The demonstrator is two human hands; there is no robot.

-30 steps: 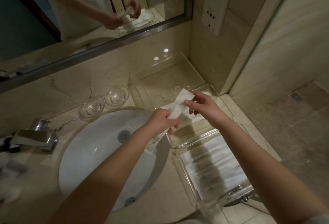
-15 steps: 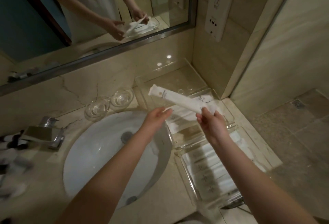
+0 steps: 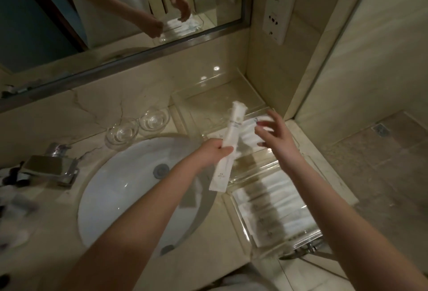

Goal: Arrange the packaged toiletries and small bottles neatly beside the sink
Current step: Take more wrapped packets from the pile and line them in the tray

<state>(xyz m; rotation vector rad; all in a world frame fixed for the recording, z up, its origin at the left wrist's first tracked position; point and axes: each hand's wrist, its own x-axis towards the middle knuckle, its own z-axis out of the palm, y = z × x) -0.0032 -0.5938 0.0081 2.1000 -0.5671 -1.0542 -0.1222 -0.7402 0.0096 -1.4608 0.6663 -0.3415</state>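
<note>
My left hand point(image 3: 214, 151) grips a long white toiletry packet point(image 3: 228, 147) around its middle, holding it nearly upright above the sink's right rim. My right hand point(image 3: 275, 139) hovers just right of the packet with fingers spread, holding nothing. Beneath my right hand a clear acrylic tray point(image 3: 245, 175) holds several white packets point(image 3: 249, 133). A second clear tray point(image 3: 242, 219) nearer to me is filled with a row of white packets point(image 3: 278, 200). A third clear tray point(image 3: 185, 103) stands bare in the back corner.
The white oval sink point(image 3: 129, 188) lies left of the trays, with a chrome faucet point(image 3: 52, 166) at its left. Two clear glass dishes point(image 3: 139, 125) sit behind the basin. Blurred dark and white small items point(image 3: 14, 186) lie at the far left. A mirror point(image 3: 115, 13) and a wall socket panel point(image 3: 281, 3) are above.
The packet passed from my right hand to my left and swung from lying crosswise to nearly upright. My right hand let go and opened beside it.
</note>
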